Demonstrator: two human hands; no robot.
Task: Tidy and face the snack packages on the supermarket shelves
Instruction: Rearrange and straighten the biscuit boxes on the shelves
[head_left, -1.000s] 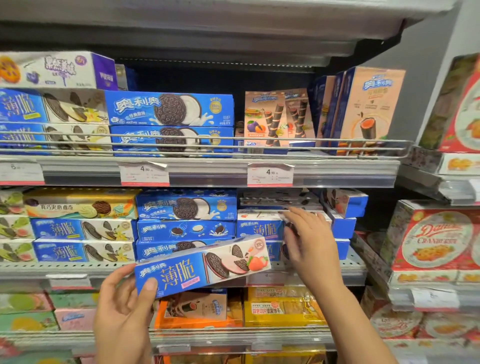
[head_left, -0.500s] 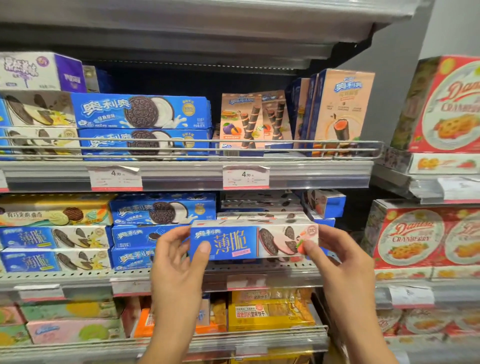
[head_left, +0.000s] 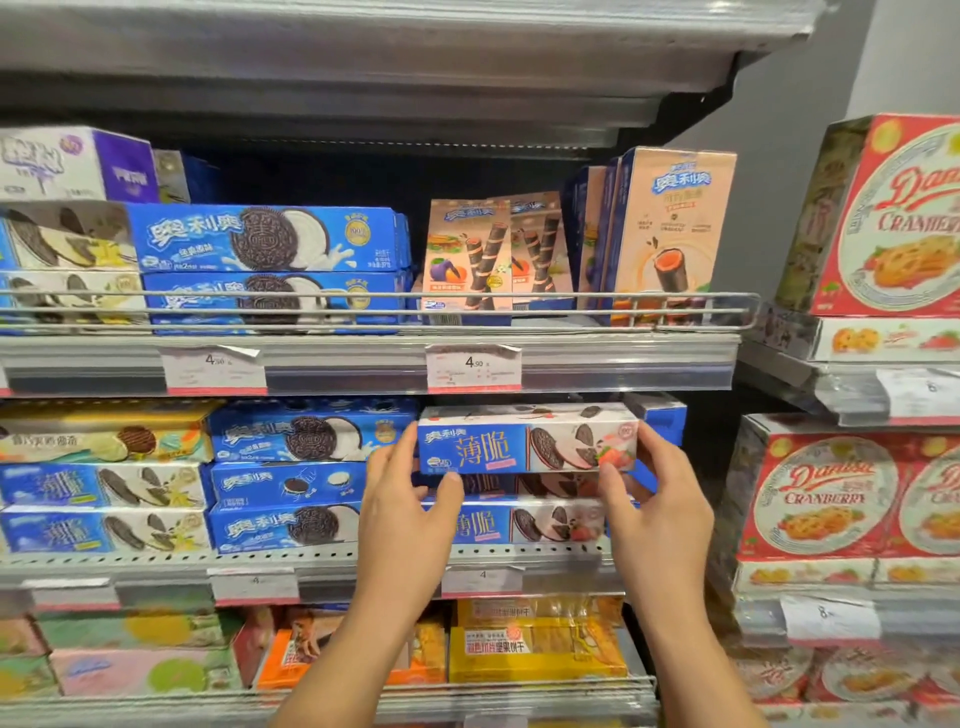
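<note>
We grip one strawberry thin-cookie box (head_left: 524, 448) at its ends with our left hand (head_left: 402, 512) and right hand (head_left: 657, 506), atop two matching boxes (head_left: 530, 525) stacked on the middle shelf (head_left: 156, 566).

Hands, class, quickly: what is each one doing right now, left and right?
Left hand: closed on the left end of the strawberry cookie box.
Right hand: closed on the right end of the same box.
</note>
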